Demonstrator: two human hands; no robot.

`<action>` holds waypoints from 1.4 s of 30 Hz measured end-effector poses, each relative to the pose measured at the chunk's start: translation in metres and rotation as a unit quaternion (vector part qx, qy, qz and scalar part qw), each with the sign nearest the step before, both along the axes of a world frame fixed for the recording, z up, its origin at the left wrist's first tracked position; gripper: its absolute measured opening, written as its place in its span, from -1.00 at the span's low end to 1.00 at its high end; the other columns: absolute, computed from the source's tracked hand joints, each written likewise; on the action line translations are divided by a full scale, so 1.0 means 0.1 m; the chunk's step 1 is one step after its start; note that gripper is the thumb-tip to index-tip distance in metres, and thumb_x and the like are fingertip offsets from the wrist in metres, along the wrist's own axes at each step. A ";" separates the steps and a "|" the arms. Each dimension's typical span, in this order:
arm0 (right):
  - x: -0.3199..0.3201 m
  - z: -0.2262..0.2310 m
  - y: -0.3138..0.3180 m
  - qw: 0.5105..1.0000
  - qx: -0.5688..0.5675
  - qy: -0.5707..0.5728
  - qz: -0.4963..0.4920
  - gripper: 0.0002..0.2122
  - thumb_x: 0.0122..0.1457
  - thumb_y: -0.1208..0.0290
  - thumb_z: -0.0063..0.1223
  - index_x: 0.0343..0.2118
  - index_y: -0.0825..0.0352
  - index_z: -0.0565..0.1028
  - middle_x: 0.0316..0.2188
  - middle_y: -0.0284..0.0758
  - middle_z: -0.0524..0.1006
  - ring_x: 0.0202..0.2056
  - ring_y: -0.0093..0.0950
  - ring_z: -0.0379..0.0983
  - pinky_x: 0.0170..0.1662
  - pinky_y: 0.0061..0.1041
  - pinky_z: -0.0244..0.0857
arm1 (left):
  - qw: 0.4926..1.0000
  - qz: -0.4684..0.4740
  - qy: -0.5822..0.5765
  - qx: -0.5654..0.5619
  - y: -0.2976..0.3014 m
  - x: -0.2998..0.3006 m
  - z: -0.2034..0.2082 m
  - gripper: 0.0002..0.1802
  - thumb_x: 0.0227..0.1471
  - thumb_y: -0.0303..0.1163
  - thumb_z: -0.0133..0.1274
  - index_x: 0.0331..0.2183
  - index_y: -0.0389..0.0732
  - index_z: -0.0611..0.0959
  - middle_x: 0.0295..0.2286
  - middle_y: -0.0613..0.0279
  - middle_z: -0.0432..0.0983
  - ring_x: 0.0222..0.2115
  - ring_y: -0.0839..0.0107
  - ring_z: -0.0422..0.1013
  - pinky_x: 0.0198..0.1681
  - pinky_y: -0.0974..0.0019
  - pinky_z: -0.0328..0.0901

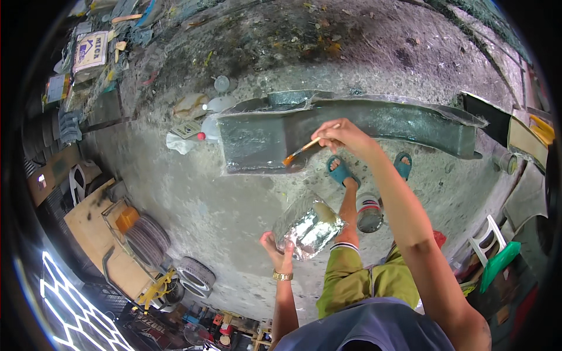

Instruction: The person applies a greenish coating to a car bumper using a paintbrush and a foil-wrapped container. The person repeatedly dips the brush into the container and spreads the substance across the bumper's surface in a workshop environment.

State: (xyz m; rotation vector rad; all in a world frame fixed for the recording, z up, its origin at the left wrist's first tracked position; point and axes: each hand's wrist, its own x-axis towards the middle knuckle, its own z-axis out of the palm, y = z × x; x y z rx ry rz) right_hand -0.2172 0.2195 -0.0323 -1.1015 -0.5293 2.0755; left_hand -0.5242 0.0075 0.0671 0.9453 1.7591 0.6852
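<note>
My right hand pinches the pale handle of a paintbrush. The orange bristles rest at or just over the lower edge of a long dark grey moulded piece, which lies on the concrete floor. Its surface looks wet and glossy in places, and its edges are ragged. My left hand, with a gold watch on the wrist, holds a shiny foil-lined container by its near side. What the container holds cannot be made out through the glare.
An opened can stands beside my leg. Bottles, a white cloth and a small red cap lie left of the grey piece. Tyres and a wooden board are at lower left; a white chair is at right.
</note>
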 end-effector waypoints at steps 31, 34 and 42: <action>0.51 0.31 -0.69 0.999 0.005 -0.050 -0.013 -0.79 0.07 0.39 0.00 -0.32 0.38 0.59 -0.56 -0.38 0.50 -0.62 -0.65 0.39 -0.53 -0.68 0.28 | 0.996 -0.070 0.037 0.037 0.01 0.02 -0.02 -0.19 -0.18 -0.26 0.22 0.04 -0.24 0.15 -0.06 0.10 0.12 0.02 0.24 0.09 0.12 0.17 -0.01; 0.69 0.37 -1.18 0.993 -0.013 -0.054 -0.106 -0.79 0.14 0.37 0.01 -0.33 0.42 0.58 -0.59 -0.39 0.50 -0.61 -0.66 0.35 -0.52 -0.67 0.26 | 0.990 -0.078 0.109 -0.046 0.10 0.09 -0.01 -0.18 -0.23 -0.37 0.15 0.08 -0.28 0.18 -0.01 0.14 0.12 0.09 0.20 0.05 0.20 0.17 -0.08; 1.49 0.91 -2.12 0.934 -0.063 -0.193 -0.294 -0.71 0.24 0.24 -0.07 -0.27 0.39 0.55 -0.59 -0.40 0.50 -0.63 -0.68 0.29 -0.54 -0.71 0.15 | 0.994 -0.072 -0.075 -0.019 0.17 0.97 -0.27 -0.10 -0.12 -0.08 0.19 0.14 -0.20 0.11 0.06 0.07 0.07 0.14 0.15 -0.03 0.19 0.05 -0.08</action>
